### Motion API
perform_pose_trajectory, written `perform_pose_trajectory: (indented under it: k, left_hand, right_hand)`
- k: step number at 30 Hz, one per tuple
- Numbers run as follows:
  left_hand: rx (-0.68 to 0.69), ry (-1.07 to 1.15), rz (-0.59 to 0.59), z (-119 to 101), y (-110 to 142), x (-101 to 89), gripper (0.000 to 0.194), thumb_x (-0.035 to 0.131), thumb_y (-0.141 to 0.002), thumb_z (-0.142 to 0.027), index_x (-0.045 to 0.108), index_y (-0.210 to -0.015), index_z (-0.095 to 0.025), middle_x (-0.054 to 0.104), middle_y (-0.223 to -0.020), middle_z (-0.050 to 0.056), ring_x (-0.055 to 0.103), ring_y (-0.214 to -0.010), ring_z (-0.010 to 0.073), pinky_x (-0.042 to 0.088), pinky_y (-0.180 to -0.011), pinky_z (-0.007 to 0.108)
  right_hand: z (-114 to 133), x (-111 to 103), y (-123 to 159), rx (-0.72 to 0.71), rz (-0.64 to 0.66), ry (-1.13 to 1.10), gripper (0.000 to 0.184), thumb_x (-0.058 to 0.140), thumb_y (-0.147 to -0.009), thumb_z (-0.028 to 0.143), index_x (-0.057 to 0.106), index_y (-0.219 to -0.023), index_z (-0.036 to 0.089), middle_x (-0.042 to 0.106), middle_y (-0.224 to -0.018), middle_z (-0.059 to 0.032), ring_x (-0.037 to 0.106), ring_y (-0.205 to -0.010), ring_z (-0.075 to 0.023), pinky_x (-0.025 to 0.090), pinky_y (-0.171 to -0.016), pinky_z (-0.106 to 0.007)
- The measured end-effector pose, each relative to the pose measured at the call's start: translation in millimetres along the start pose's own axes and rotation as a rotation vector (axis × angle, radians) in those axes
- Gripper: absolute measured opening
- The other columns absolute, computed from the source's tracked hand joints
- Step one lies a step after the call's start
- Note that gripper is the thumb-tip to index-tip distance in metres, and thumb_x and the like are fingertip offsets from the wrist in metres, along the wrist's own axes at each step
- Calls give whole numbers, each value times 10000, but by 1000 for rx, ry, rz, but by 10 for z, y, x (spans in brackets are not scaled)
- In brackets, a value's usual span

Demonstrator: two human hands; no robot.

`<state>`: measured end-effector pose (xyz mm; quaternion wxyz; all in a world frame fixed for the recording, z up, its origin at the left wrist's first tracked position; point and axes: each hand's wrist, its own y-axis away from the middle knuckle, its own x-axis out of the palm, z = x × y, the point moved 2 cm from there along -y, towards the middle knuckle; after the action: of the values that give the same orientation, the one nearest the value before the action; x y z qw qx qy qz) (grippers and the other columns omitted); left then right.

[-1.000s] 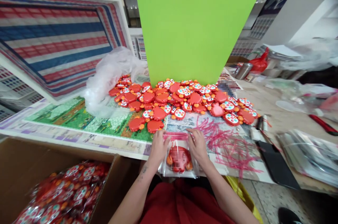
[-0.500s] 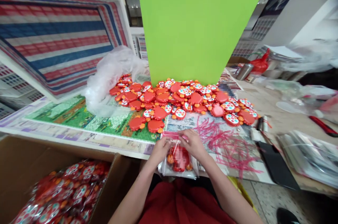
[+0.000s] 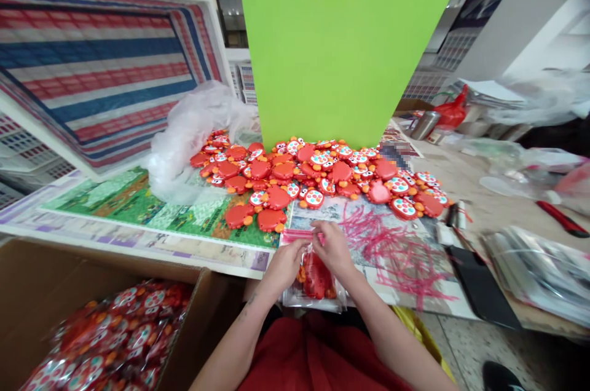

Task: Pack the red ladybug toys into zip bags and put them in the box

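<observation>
A clear plastic bag (image 3: 338, 302) with a red and orange toy (image 3: 318, 277) inside lies at the table's front edge, close to my body. My left hand (image 3: 284, 265) is closed on the bag's upper left part. My right hand (image 3: 332, 248) pinches at its top, beside a pink strip (image 3: 295, 235) along the upper edge. The fingertips partly hide one another. Beyond my hands lies a heap of red crab-like toys (image 3: 279, 197), some showing white backs with coloured dots. Loose pink strips (image 3: 396, 249) lie tangled to the right of my hands.
At lower left, a cardboard box (image 3: 203, 292) contains bagged toys (image 3: 115, 335). A green board (image 3: 345, 59) stands behind the heap; a striped-lined crate (image 3: 115, 71) tilts at left. On the right lie a black phone-like slab (image 3: 483, 286), stacked plastic bags (image 3: 539, 268) and a red cutter (image 3: 562, 219).
My left hand has turned and shifted slightly right over the bag, its fingers more curled. My right hand has moved up slightly at the bag's top. The heap is unchanged.
</observation>
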<state>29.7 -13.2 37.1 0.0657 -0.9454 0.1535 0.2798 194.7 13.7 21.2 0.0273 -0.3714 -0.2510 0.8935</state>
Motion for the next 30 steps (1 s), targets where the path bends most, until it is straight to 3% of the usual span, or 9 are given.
perform_pose_trajectory:
  k: [6, 9, 12, 15, 18, 20, 22, 28, 30]
  left_hand:
    - [-244, 277, -48, 346, 29, -64, 244, 474, -874, -292, 642, -1023, -198, 739, -999, 67, 695, -921, 223, 536, -769, 324]
    - [-309, 405, -34, 457, 17, -47, 233, 511, -856, -335, 637, -975, -179, 738, -971, 71, 693, -903, 230, 537, -750, 328]
    - [-261, 440, -40, 484, -25, 5, 267, 579, -822, -410, 651, -920, -172, 732, -930, 62, 675, -908, 231, 513, -793, 326]
    - [-216, 447, -30, 465, -56, 65, 299, 637, -776, -455, 641, -850, -166, 711, -855, 51, 655, -843, 215, 492, -785, 317]
    - [-217, 552, -36, 405, -49, 89, 320, 638, -776, -484, 592, -796, -168, 683, -800, 36, 638, -788, 190, 485, -753, 304]
    - [-235, 649, -24, 350, -28, 77, 337, 650, -772, -496, 573, -800, -170, 687, -813, 36, 642, -792, 188, 487, -739, 301]
    - [-273, 710, -7, 306, -4, 39, 350, 674, -755, -499, 581, -832, -171, 706, -866, 48, 657, -837, 205, 491, -726, 298]
    - [-388, 771, -8, 331, 61, -123, 565, 714, -703, -527, 604, -1134, -178, 714, -1082, 119, 650, -1037, 277, 489, -661, 270]
    - [-405, 800, 3, 347, 77, -150, 524, 704, -713, -507, 620, -1114, -182, 709, -1101, 122, 655, -1033, 279, 486, -627, 258]
  right_hand:
    - [-1173, -659, 230, 453, -214, 174, 196, 469, -742, 247, 646, -800, 188, 667, -739, -88, 592, -692, -251, 462, -681, -391]
    - [-1410, -905, 354, 445, -181, 342, 263, 450, -736, 226, 697, -814, 179, 694, -818, -119, 602, -794, -278, 454, -787, -442]
    - [-1273, -966, 358, 298, -199, 405, 364, 438, -694, 131, 733, -901, 178, 666, -1072, -153, 564, -1018, -307, 395, -934, -499]
    - [-967, -884, 306, 255, -292, 283, 367, 449, -726, 145, 729, -960, 184, 639, -1077, -147, 548, -1038, -306, 407, -931, -507]
    - [-653, -631, 269, 315, -131, -46, 269, 503, -826, 302, 721, -947, 202, 674, -934, -101, 598, -911, -270, 468, -851, -439]
    - [-477, -411, 271, 377, 71, -319, 282, 554, -828, 397, 709, -969, 207, 696, -884, -73, 622, -829, -244, 495, -782, -393]
    - [-351, -240, 281, 440, 191, -536, 293, 610, -789, 432, 695, -949, 202, 697, -816, -45, 621, -731, -213, 502, -697, -352]
    - [-235, -203, 251, 582, 147, -810, 244, 693, -691, 346, 702, -897, 216, 663, -682, 7, 567, -611, -155, 454, -593, -281]
    - [-229, -240, 243, 606, 133, -842, 169, 685, -675, 301, 719, -819, 221, 676, -693, -2, 568, -623, -155, 445, -594, -278]
